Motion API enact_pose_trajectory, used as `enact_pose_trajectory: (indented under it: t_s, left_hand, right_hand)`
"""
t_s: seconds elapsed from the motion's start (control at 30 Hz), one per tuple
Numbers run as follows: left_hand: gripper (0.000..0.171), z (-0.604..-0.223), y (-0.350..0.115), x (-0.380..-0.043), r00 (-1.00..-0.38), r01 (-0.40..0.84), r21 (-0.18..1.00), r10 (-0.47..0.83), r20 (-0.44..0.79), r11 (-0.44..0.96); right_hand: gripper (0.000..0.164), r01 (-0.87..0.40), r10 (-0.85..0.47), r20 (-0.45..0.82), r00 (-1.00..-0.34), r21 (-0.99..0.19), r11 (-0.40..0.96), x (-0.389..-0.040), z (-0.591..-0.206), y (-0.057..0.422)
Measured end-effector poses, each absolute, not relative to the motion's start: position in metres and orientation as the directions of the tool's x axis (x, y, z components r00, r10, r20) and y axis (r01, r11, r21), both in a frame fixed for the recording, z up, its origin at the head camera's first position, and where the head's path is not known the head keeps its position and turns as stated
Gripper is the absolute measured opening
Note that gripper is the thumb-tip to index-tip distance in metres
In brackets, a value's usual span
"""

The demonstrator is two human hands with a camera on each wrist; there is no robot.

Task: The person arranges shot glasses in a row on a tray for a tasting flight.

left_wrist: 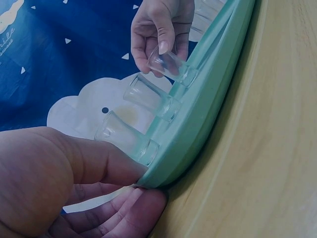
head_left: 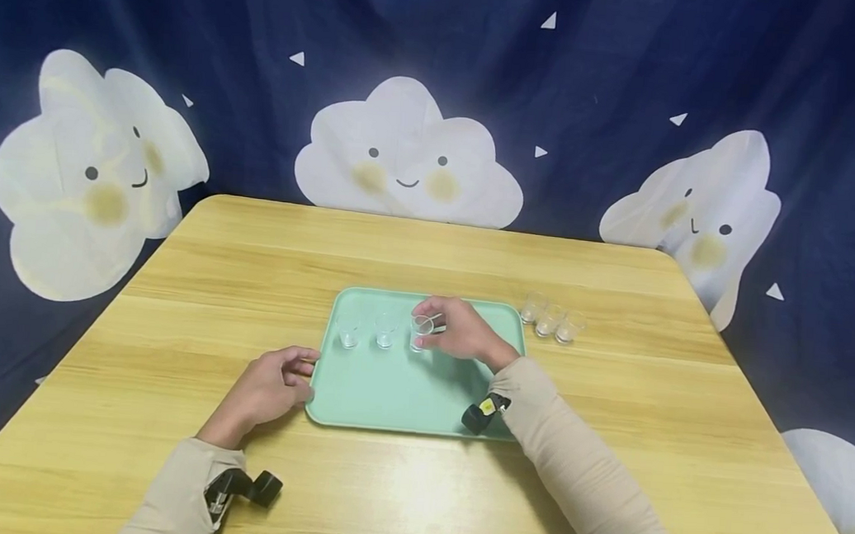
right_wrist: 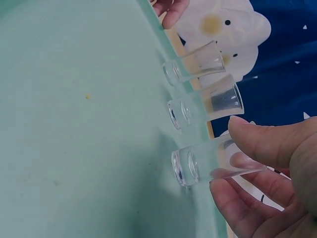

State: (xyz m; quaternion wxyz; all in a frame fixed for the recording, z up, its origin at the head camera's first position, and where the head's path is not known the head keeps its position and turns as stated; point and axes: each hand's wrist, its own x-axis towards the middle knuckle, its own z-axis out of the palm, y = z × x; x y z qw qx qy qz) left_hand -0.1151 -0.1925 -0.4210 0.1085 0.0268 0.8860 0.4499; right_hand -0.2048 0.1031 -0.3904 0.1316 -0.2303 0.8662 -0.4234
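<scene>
Three small clear shot glasses stand in a row along the far side of a light green tray (head_left: 389, 397). My right hand (head_left: 460, 327) pinches the rightmost shot glass (right_wrist: 190, 166) between thumb and fingers near its rim; its base is at the tray surface. To its left are the middle shot glass (head_left: 385, 332) and the left shot glass (head_left: 349, 333), both upright. At the tray's left edge, my left hand (head_left: 270, 384) grips the rim, thumb and fingertips against it in the left wrist view.
Just off the tray's right far corner, three more shot glasses (head_left: 550, 321) stand close together on the wooden table (head_left: 210, 285). A dark blue curtain (head_left: 444, 36) with white clouds hangs behind the table.
</scene>
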Motion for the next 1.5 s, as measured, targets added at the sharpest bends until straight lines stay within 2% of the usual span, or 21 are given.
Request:
enact_pose_trajectory:
  t_s: [0.33, 0.5, 0.7, 0.93, 1.07, 1.23, 1.5]
  left_hand:
    - [0.053, -0.421, -0.192, -0.115, -0.976, -0.057, 0.807, 0.137, -0.169, 0.587]
    - [0.053, -0.421, -0.192, -0.114, -0.977, -0.058, 0.813, 0.135, -0.166, 0.579]
    - [0.053, -0.421, -0.192, -0.113, -0.976, -0.066, 0.822, 0.133, -0.17, 0.566]
    - [0.052, -0.422, -0.193, -0.112, -0.976, -0.074, 0.825, 0.129, -0.175, 0.56]
    - [0.052, -0.422, -0.193, -0.112, -0.975, -0.078, 0.828, 0.13, -0.179, 0.555]
    - [0.052, -0.421, -0.192, -0.113, -0.975, -0.074, 0.828, 0.132, -0.176, 0.556]
    - [0.052, -0.42, -0.191, -0.111, -0.976, -0.074, 0.833, 0.134, -0.174, 0.548]
  right_hand:
    - [0.04, -0.277, -0.511, -0.042, -0.858, -0.8, 0.531, -0.205, -0.39, 0.103]
    - [0.044, -0.252, -0.514, -0.046, -0.857, -0.832, 0.495, -0.205, -0.387, 0.11]
    - [0.041, -0.241, -0.513, -0.016, -0.858, -0.87, 0.43, -0.204, -0.38, 0.131]
    - [0.032, -0.211, -0.424, 0.025, -0.905, -0.892, 0.399, -0.2, -0.368, 0.165]
    - [0.031, -0.173, -0.385, 0.041, -0.922, -0.933, 0.316, -0.199, -0.362, 0.186]
    - [0.035, -0.162, -0.324, 0.074, -0.943, -0.954, 0.253, -0.2, -0.355, 0.211]
    - [0.042, -0.172, -0.215, 0.112, -0.97, -0.942, 0.287, -0.199, -0.347, 0.248]
